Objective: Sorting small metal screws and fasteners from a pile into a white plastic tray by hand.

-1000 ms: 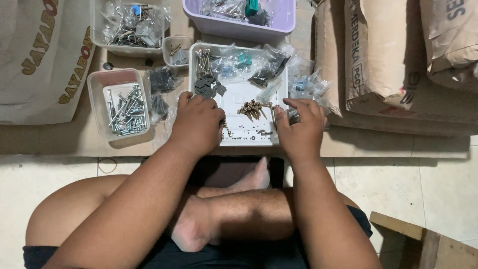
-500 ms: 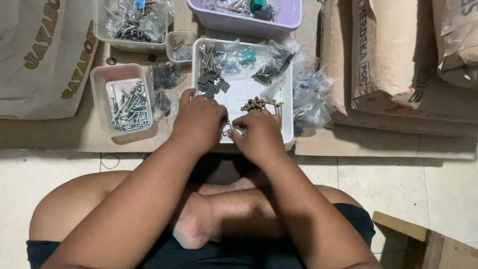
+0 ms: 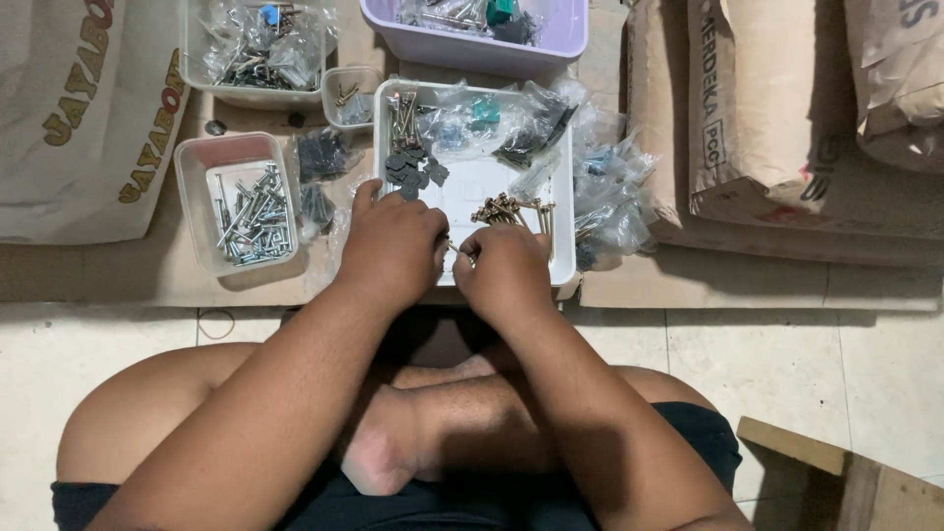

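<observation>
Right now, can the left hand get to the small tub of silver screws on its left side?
Probably yes: the left hand rests at the white tray, and the open tub of silver screws sits beside it, with nothing between.

Two hands are in view, the left hand (image 3: 391, 246) and the right hand (image 3: 506, 270), and five open containers lie before them: one white tray (image 3: 560, 265), one lilac tub (image 3: 472, 54), one clear tub of bagged hardware (image 3: 197, 84), one small clear cup (image 3: 339, 108) and one pinkish box (image 3: 192, 167) that holds a single heap of silver screws (image 3: 251, 216), too many to count. Inside the white tray there is one cluster of brass-coloured screws (image 3: 506, 208), one cluster of dark washers (image 3: 413, 169) and several clear plastic bags (image 3: 492, 118) whose number cannot be told. Three paper sacks (image 3: 777, 108) lie at the right, one printed sack (image 3: 59, 118) lies at the left, and one rubber band (image 3: 216, 323) rests on the floor.
</observation>
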